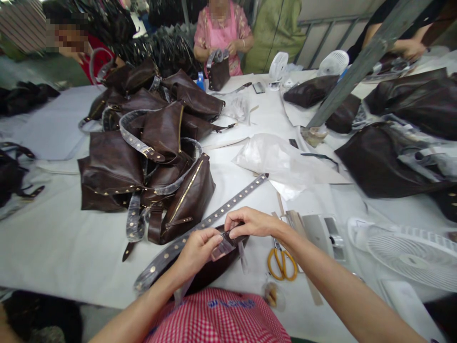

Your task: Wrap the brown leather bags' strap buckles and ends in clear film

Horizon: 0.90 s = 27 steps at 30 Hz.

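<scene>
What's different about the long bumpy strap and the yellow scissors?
The studded strap is long and dark with rows of gold studs, while the scissors are much shorter, with yellow handles. The strap lies on a slant, and the left hand rests on it, but no hand touches the scissors. They share one thing: both lie on the white-covered table.

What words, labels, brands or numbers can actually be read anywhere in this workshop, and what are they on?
Blue lettering on the red-and-white checked garment: too blurred to read.
Blue bottle: any marking on it is too small to read.
No other readable text shows.
</scene>
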Each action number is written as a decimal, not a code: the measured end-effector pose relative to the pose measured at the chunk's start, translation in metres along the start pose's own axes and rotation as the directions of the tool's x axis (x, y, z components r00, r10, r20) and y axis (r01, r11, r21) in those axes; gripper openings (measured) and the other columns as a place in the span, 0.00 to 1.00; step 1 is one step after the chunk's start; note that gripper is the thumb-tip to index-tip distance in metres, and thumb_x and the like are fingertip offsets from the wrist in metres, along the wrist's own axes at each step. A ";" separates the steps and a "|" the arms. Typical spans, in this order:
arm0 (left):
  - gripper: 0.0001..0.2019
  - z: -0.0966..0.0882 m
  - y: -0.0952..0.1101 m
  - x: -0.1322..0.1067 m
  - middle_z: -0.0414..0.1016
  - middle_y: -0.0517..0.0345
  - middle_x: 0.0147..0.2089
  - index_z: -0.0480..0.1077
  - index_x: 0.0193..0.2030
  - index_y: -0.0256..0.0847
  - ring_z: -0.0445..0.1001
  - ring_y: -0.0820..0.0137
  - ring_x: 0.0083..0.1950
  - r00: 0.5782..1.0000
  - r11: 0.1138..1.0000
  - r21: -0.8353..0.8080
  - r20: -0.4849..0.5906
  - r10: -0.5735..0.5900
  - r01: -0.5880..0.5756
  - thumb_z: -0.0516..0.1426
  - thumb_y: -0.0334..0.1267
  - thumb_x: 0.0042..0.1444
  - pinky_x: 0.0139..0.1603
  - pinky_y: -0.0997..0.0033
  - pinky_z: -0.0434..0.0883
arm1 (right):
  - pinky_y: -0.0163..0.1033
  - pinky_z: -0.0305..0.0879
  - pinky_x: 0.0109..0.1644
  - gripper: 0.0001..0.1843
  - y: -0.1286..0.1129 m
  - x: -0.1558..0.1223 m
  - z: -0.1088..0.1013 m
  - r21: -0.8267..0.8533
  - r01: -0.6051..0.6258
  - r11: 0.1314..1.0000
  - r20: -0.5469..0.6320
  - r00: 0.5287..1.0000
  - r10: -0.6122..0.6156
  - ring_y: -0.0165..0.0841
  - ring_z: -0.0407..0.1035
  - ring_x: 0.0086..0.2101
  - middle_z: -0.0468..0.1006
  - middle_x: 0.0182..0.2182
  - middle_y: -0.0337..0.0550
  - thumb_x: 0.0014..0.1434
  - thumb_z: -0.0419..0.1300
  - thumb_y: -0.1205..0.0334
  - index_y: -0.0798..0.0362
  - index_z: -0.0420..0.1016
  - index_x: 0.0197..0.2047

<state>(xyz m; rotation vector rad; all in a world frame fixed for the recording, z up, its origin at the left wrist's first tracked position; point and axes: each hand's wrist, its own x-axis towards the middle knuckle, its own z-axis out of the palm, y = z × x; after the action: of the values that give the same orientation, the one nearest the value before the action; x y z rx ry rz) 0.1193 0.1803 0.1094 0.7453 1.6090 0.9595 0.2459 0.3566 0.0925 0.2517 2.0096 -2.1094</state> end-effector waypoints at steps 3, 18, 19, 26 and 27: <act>0.16 0.002 0.001 0.001 0.67 0.61 0.22 0.72 0.27 0.35 0.64 0.75 0.23 1.000 1.000 0.008 -0.027 0.003 -0.003 0.57 0.48 0.54 0.24 0.76 0.61 | 0.32 0.64 0.36 0.10 -0.001 0.000 -0.001 0.023 0.003 1.000 0.006 1.000 -0.003 0.27 0.69 0.29 0.74 0.26 0.35 0.50 0.65 0.61 0.56 0.74 0.35; 0.26 -0.036 0.002 0.009 0.77 0.49 0.47 0.72 0.51 0.37 0.73 0.63 0.47 0.919 0.921 -0.282 0.360 -0.159 0.269 0.62 0.53 0.50 0.50 0.65 0.67 | 0.32 0.65 0.37 0.11 0.004 0.000 -0.003 0.093 -0.012 0.996 -0.011 1.000 0.013 0.27 0.70 0.30 0.76 0.27 0.36 0.48 0.67 0.61 0.56 0.75 0.35; 0.26 -0.040 -0.001 0.007 0.78 0.47 0.46 0.73 0.49 0.35 0.74 0.62 0.46 0.891 0.913 -0.267 0.416 -0.181 0.310 0.63 0.52 0.49 0.49 0.65 0.68 | 0.32 0.65 0.37 0.11 0.005 0.000 -0.003 0.094 -0.013 0.996 -0.012 1.000 0.014 0.27 0.70 0.30 0.76 0.27 0.36 0.48 0.67 0.60 0.56 0.75 0.35; 0.21 -0.032 -0.009 -0.004 0.79 0.41 0.39 0.73 0.41 0.31 0.79 0.64 0.34 0.828 0.866 -0.293 0.519 -0.212 0.406 0.62 0.51 0.52 0.32 0.71 0.71 | 0.32 0.65 0.35 0.12 0.002 0.005 -0.002 0.039 -0.011 0.999 0.024 1.000 0.010 0.27 0.69 0.29 0.75 0.25 0.36 0.48 0.67 0.59 0.57 0.75 0.34; 0.20 -0.030 -0.009 -0.004 0.79 0.41 0.38 0.73 0.40 0.32 0.79 0.65 0.33 0.830 0.862 -0.298 0.513 -0.218 0.410 0.61 0.51 0.52 0.32 0.71 0.72 | 0.32 0.64 0.35 0.12 0.002 0.005 -0.002 0.029 -0.008 1.000 0.029 1.000 0.007 0.27 0.69 0.29 0.75 0.25 0.36 0.48 0.67 0.59 0.57 0.76 0.35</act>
<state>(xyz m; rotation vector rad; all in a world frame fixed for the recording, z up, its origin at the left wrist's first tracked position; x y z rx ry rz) 0.0915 0.1668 0.1065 0.3600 1.0231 0.7507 0.2413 0.3582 0.0895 0.2321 1.9601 -2.1268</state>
